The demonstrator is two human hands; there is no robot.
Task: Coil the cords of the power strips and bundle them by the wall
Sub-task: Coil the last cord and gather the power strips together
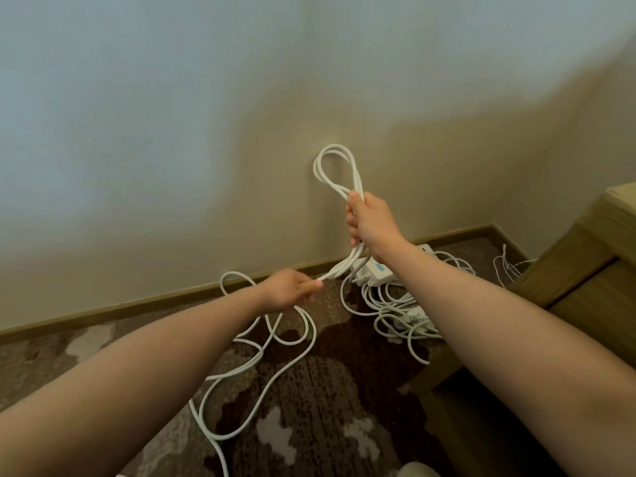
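My right hand (370, 222) grips a bunch of white cord loops (335, 166) that stick up above my fist, in front of the wall. The same strands run down and left from that fist to my left hand (290, 290), which pinches them low near the skirting. More of this white cord (261, 356) trails from my left hand in loose curls over the carpet. A white power strip (373, 270) with a blue switch lies on the floor under my right wrist. A second power strip (413, 320) lies among tangled cords beside it.
A beige wall (241, 132) with a brown skirting board (137, 302) faces me. A wooden cabinet (578, 270) stands at the right. Thin white cables (506, 266) lie in the corner beside it. The floor is patterned brown carpet (344, 390).
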